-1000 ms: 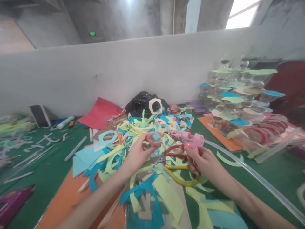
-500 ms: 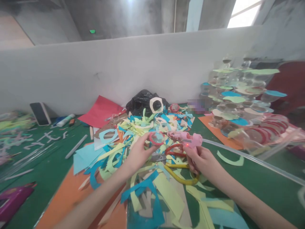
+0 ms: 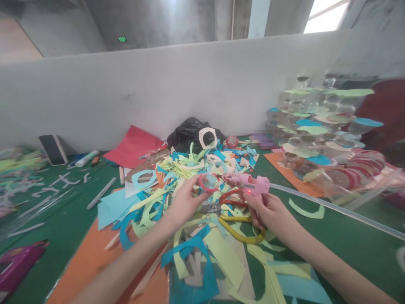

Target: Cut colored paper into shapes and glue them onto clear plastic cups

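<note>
My left hand (image 3: 185,202) pinches a red-rimmed clear plastic cup (image 3: 209,182) by its side, its round face toward me. In my right hand (image 3: 265,213) is a pink glue gun (image 3: 251,184), its red light lit. The nozzle tip points left and comes close to the cup's rim; I cannot tell whether they touch. Below both hands lie scissors (image 3: 242,239) with red and yellow handles, partly under my right hand. Paper scraps (image 3: 224,257) in blue, yellow-green and cream are heaped around and under my hands.
At the right stands a tiered stack of clear cups and paper discs (image 3: 311,131), beside nested red-rimmed cups (image 3: 357,171). A black plastic bag (image 3: 186,135) and red paper (image 3: 134,145) lie by the wall. A phone (image 3: 53,150) leans at left. Clear tubing (image 3: 335,207) crosses the table.
The view has shifted very slightly. Both hands keep nearly the same places, with the cup and the glue gun still held; the cup appears turned slightly.
</note>
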Demonstrator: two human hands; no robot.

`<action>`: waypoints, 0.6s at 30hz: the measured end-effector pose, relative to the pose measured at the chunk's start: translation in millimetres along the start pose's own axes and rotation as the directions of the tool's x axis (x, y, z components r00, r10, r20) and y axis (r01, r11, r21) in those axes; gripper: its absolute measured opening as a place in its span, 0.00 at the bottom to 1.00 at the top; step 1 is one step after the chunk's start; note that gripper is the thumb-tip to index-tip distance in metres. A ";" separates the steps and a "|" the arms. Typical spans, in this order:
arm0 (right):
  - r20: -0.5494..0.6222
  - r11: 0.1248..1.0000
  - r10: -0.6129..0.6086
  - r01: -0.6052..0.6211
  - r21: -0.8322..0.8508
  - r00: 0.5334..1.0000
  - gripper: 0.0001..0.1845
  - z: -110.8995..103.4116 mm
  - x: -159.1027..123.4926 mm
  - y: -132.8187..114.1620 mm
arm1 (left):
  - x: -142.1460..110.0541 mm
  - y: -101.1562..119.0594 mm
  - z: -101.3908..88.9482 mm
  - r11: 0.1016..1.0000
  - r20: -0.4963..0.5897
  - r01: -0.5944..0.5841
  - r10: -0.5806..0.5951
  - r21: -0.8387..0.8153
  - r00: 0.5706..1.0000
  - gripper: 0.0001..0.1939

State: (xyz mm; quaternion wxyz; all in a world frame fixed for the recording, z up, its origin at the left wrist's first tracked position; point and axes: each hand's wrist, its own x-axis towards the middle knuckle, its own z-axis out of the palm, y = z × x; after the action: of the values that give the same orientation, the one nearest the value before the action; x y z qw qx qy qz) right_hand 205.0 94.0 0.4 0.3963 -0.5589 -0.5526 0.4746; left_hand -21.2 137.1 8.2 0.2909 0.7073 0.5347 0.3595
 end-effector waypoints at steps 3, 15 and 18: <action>0.006 1.000 0.012 -0.012 0.003 1.000 0.28 0.5 -0.2 -1.4 | 0.0 -0.3 0.1 1.000 0.000 -0.020 0.020 0.007 1.000 0.20; 0.016 1.000 0.022 -0.021 -0.016 1.000 0.31 0.1 2.2 5.4 | -1.9 1.4 -1.3 1.000 -0.003 -0.018 0.018 0.016 1.000 0.19; 0.014 0.999 0.021 -0.021 -0.028 1.000 0.31 -0.4 2.6 6.6 | -1.4 2.3 -1.5 1.000 -0.010 -0.019 0.019 0.019 1.000 0.19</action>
State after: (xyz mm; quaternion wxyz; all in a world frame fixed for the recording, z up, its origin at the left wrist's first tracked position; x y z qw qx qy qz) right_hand 206.9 96.1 -6.1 0.3794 -0.5666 -0.5562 0.4751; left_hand -21.4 135.2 10.7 0.2782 0.7134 0.5326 0.3606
